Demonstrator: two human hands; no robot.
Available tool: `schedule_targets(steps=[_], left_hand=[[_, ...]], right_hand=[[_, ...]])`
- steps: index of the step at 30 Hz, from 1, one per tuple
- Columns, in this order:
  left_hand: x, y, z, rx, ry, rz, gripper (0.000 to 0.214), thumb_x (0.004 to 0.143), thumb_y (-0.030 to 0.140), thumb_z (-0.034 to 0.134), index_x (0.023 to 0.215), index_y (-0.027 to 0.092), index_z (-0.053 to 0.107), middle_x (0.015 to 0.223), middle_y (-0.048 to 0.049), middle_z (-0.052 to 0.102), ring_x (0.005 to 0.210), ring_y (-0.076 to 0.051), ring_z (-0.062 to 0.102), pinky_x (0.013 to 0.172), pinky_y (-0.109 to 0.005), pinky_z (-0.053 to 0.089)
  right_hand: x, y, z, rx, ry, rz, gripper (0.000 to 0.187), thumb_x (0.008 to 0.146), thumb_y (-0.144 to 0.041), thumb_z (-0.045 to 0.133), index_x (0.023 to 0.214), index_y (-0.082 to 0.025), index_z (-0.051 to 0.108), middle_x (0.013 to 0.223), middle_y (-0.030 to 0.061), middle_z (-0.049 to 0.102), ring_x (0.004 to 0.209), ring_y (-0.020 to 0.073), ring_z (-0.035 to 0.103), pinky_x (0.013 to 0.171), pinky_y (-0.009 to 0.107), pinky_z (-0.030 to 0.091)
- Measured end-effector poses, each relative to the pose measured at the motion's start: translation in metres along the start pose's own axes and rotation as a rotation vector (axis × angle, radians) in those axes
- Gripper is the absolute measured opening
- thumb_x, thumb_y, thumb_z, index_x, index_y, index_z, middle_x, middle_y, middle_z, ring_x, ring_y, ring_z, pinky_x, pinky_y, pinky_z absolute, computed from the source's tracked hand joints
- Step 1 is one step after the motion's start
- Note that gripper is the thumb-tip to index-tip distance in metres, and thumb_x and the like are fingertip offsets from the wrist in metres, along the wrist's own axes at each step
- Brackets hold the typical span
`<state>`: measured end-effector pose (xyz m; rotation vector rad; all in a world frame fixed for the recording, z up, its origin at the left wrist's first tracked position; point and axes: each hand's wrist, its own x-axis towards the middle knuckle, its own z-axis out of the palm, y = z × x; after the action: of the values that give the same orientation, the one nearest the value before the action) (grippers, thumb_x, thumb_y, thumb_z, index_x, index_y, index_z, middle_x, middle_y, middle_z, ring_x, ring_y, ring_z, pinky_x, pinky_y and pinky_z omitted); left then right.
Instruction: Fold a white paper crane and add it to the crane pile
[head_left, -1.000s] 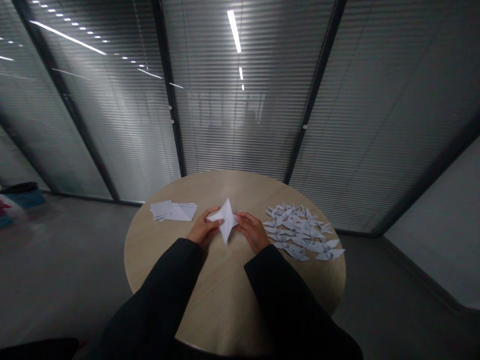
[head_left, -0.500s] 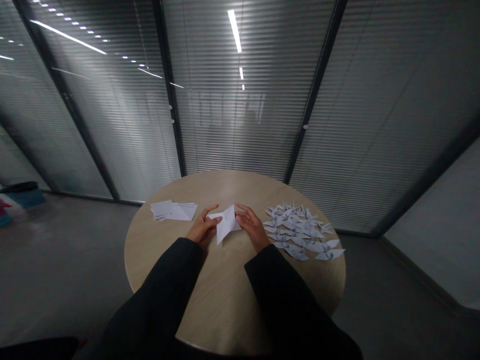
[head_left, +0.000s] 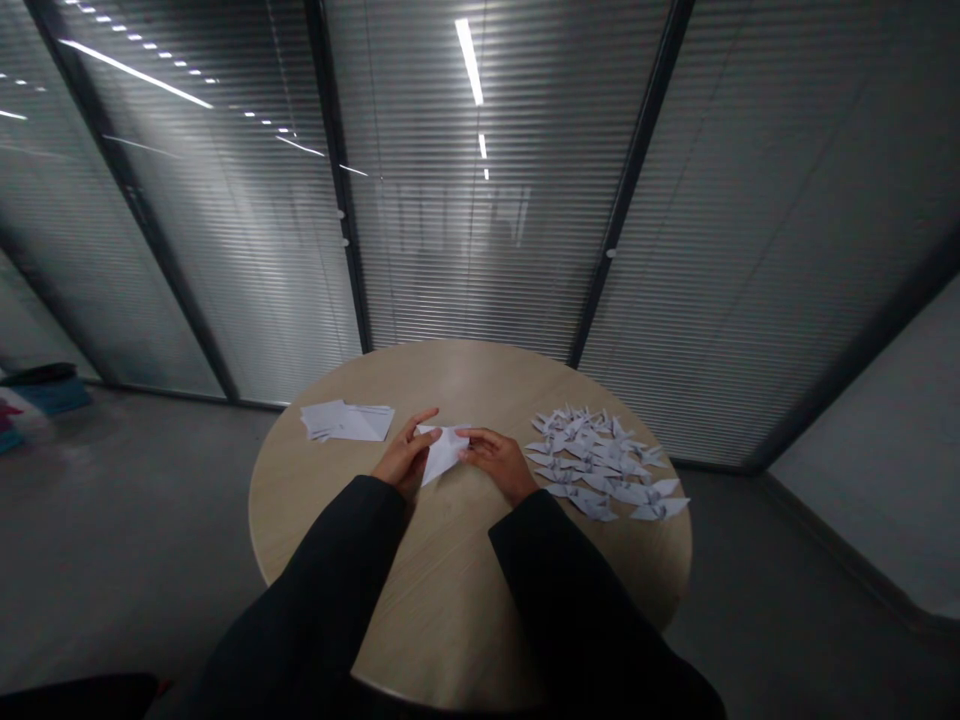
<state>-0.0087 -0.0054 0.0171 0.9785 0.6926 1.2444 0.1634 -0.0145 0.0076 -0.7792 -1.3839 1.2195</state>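
The fingers [head_left: 429, 437] of both hands are pinched on a folded paper [head_left: 442, 453]: the left hand [head_left: 403, 462] grips its left edge between thumb and curled fingers, with the index finger lifted free, and the right hand [head_left: 501, 463] nips its far right corner with the fingertips. Behind everything stands a glass wall with closed blinds [head_left: 487, 220], reflecting strip lights. In front of it is the round wooden table [head_left: 450, 600], and the person's two dark sleeves [head_left: 315, 600] reach across its near half. On the right side of the table, just beyond the right hand, lies a spread of finished paper cranes [head_left: 600, 462], many of them overlapping. On the left, a little apart from the left hand, is a small stack of flat white sheets [head_left: 346, 421]. The folded paper itself is the smallest thing here. It sits between the two hands near the middle of the table, low over the wood, though I cannot tell whether its tip touches. It is a narrow, triangular shape whose long axis runs on a diagonal, with the broad end far and to the right at the right fingertips and the sharp point nearer the person, down by the left hand. Both hands are on it, the left alongside most of its length.
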Motion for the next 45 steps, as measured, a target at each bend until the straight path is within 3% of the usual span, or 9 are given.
schedule_targets(steps=[5, 10, 13, 15, 18, 22, 30, 37, 45], left_hand=[[0.003, -0.004, -0.005, 0.158, 0.037, 0.114, 0.066, 0.07, 0.044, 0.071, 0.127, 0.021, 0.049, 0.086, -0.0031, 0.062, 0.078, -0.016, 0.062, 0.07, -0.029, 0.049], [0.002, -0.002, -0.009, 0.583, 0.087, 0.502, 0.065, 0.066, 0.033, 0.077, 0.126, 0.029, 0.053, 0.13, -0.0107, 0.048, 0.122, -0.027, 0.044, 0.09, -0.039, 0.046], [0.0, 0.0, -0.01, 0.775, 0.118, 0.681, 0.063, 0.064, 0.029, 0.079, 0.123, 0.032, 0.057, 0.134, -0.01, 0.044, 0.126, -0.028, 0.04, 0.095, -0.044, 0.044], [-0.001, 0.001, -0.011, 0.856, 0.107, 0.737, 0.049, 0.067, 0.028, 0.077, 0.114, 0.031, 0.065, 0.129, -0.0093, 0.049, 0.122, -0.028, 0.044, 0.097, -0.045, 0.042], [-0.002, 0.001, -0.011, 0.879, 0.076, 0.766, 0.028, 0.073, 0.026, 0.072, 0.1, 0.03, 0.072, 0.116, -0.0089, 0.056, 0.112, -0.027, 0.052, 0.097, -0.045, 0.043], [-0.004, 0.002, -0.009, 0.818, 0.084, 0.8, 0.018, 0.075, 0.024, 0.07, 0.093, 0.028, 0.074, 0.105, -0.0081, 0.06, 0.1, -0.024, 0.058, 0.094, -0.044, 0.046], [-0.001, 0.0, -0.012, 0.887, 0.033, 0.904, 0.019, 0.078, 0.028, 0.069, 0.097, 0.027, 0.073, 0.115, -0.0083, 0.061, 0.097, -0.021, 0.062, 0.089, -0.043, 0.052], [0.003, -0.004, -0.016, 0.93, 0.019, 1.024, 0.018, 0.081, 0.029, 0.066, 0.098, 0.025, 0.073, 0.095, -0.0057, 0.071, 0.088, -0.018, 0.067, 0.08, -0.033, 0.056], [-0.001, -0.003, -0.011, 0.834, 0.033, 0.896, 0.014, 0.08, 0.033, 0.067, 0.083, 0.022, 0.076, 0.082, -0.0058, 0.074, 0.077, -0.017, 0.068, 0.072, -0.031, 0.055]], right_hand=[[0.001, -0.001, -0.001, -0.046, 0.093, -0.034, 0.032, 0.06, -0.034, 0.078, 0.089, -0.021, 0.073, 0.096, 0.0048, 0.073, 0.091, 0.0225, 0.066, 0.09, 0.041, 0.05], [0.003, 0.0, -0.006, -0.121, 0.21, -0.111, 0.026, 0.064, -0.036, 0.076, 0.086, -0.022, 0.074, 0.096, 0.0052, 0.072, 0.094, 0.0236, 0.065, 0.093, 0.041, 0.048], [0.003, 0.001, -0.006, -0.12, 0.232, -0.144, 0.025, 0.065, -0.036, 0.076, 0.085, -0.021, 0.074, 0.096, 0.0061, 0.072, 0.095, 0.0241, 0.065, 0.093, 0.041, 0.047], [0.003, -0.001, -0.005, -0.115, 0.232, -0.145, 0.025, 0.065, -0.036, 0.075, 0.085, -0.022, 0.074, 0.095, 0.0059, 0.072, 0.094, 0.024, 0.065, 0.093, 0.041, 0.047], [0.002, -0.003, -0.003, -0.122, 0.214, -0.131, 0.023, 0.066, -0.034, 0.074, 0.085, -0.022, 0.074, 0.094, 0.005, 0.072, 0.093, 0.0235, 0.065, 0.092, 0.041, 0.048], [0.001, -0.004, -0.001, -0.11, 0.21, -0.12, 0.021, 0.065, -0.034, 0.075, 0.082, -0.022, 0.074, 0.091, 0.0042, 0.072, 0.091, 0.0234, 0.065, 0.089, 0.04, 0.048], [0.001, -0.004, -0.001, -0.077, 0.192, -0.078, 0.024, 0.063, -0.036, 0.076, 0.082, -0.022, 0.074, 0.09, 0.004, 0.073, 0.089, 0.0227, 0.066, 0.086, 0.038, 0.05], [0.002, 0.001, -0.001, -0.063, 0.176, -0.066, 0.027, 0.065, -0.038, 0.076, 0.086, -0.021, 0.074, 0.089, 0.0042, 0.072, 0.089, 0.0221, 0.066, 0.084, 0.037, 0.051], [0.005, 0.011, -0.009, -0.409, 0.293, -0.294, 0.021, 0.07, -0.04, 0.074, 0.087, -0.026, 0.076, 0.119, 0.007, 0.057, 0.112, 0.0233, 0.054, 0.1, 0.04, 0.042]])
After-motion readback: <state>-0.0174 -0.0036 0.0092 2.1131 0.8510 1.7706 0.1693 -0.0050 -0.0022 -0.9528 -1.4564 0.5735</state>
